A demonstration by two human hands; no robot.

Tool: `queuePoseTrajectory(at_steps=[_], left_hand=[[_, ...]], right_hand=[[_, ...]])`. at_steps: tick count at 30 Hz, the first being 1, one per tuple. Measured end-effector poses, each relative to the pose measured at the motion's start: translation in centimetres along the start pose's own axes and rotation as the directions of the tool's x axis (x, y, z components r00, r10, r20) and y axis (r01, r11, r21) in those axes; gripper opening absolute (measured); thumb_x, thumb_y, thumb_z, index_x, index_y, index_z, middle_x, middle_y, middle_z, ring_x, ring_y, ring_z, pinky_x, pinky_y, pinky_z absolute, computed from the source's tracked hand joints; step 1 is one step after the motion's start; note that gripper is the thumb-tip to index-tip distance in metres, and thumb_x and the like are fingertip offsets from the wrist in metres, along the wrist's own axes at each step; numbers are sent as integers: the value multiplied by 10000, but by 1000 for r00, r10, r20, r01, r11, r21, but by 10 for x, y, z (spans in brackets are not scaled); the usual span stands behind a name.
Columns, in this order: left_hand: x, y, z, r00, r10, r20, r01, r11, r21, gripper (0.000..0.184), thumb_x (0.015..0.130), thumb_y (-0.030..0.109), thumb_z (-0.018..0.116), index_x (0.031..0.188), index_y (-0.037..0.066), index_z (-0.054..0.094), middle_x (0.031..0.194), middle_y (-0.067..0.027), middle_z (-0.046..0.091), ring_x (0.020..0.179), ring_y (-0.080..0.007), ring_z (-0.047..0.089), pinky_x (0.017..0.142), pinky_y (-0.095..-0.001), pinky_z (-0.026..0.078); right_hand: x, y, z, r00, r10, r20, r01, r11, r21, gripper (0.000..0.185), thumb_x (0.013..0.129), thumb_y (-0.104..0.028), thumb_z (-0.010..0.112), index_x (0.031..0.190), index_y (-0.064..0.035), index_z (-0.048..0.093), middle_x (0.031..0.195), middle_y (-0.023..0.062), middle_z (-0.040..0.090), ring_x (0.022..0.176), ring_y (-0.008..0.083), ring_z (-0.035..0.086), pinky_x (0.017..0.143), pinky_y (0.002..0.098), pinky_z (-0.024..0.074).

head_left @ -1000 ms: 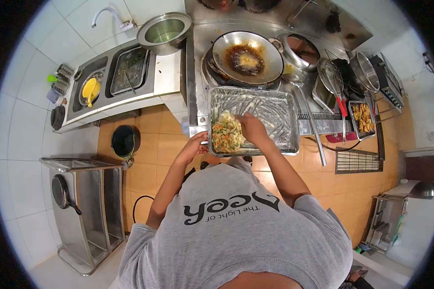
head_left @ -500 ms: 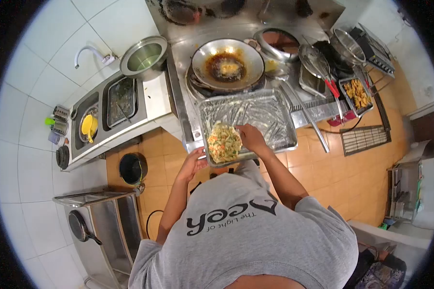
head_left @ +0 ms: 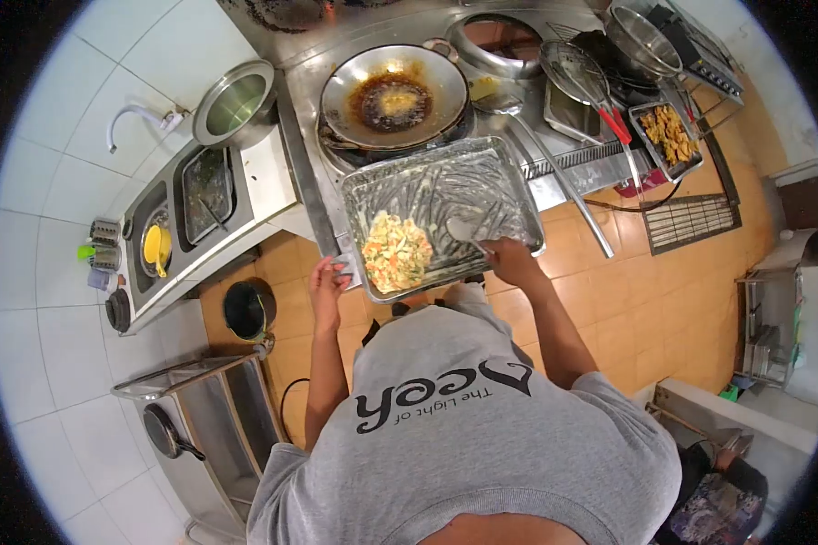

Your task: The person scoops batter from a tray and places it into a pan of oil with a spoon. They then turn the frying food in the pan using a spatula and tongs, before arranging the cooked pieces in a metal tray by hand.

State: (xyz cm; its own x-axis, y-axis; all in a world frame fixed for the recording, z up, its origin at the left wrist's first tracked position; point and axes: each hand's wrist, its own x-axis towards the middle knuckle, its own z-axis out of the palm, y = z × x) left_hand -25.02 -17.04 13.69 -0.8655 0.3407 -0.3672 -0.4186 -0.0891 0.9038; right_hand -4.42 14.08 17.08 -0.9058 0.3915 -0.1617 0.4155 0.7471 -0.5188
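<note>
Over a shallow rectangular metal tray [head_left: 495,173], the right hand [head_left: 515,262] is closed on the handle of a spoon [head_left: 462,229], whose rounded head is above the pale, streaky film coating the metal. A lumpy, moist vegetable mixture [head_left: 397,254], flecked orange and green, sits heaped in the tray's near left part. The left hand [head_left: 327,280] has its fingers loosely parted beside the left rim; whether they touch it, I cannot tell. Just beyond the tray, a round, smooth-walled wok [head_left: 344,91] holds brown liquid with a paler middle. To the left, a wide-rimmed metal pot [head_left: 205,113] looks greenish inside; at right, a small tray [head_left: 678,170] contains rough, golden-brown pieces [head_left: 665,130].
</note>
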Motion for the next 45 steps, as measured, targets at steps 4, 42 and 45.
queuePoseTrajectory(at_steps=[4,42,45], left_hand=[[23,-8,0,944,286,-166,-271,956,107,285,913,234,485,1120,39,480,901,-53,562,740,-114,537,654,-232,445],[58,-17,34,665,567,-486,299,394,869,394,917,340,346,1092,52,551,1092,-152,552,1012,-351,505,824,-454,408],[59,-17,33,654,615,-441,239,386,891,382,916,315,348,1060,36,565,1043,-159,573,973,-354,525,810,-449,412]], right_hand=[[-3,5,-33,996,-3,86,1,1000,27,345,797,-146,529,1139,-120,564,890,213,590,813,343,583,720,430,470],[-29,139,-149,947,-24,-321,33,999,22,434,826,-66,556,1232,22,431,771,189,505,682,333,511,608,383,423],[-8,127,-186,940,-151,-305,124,986,-108,489,791,-29,557,1263,-80,439,797,177,497,691,350,516,588,411,424]])
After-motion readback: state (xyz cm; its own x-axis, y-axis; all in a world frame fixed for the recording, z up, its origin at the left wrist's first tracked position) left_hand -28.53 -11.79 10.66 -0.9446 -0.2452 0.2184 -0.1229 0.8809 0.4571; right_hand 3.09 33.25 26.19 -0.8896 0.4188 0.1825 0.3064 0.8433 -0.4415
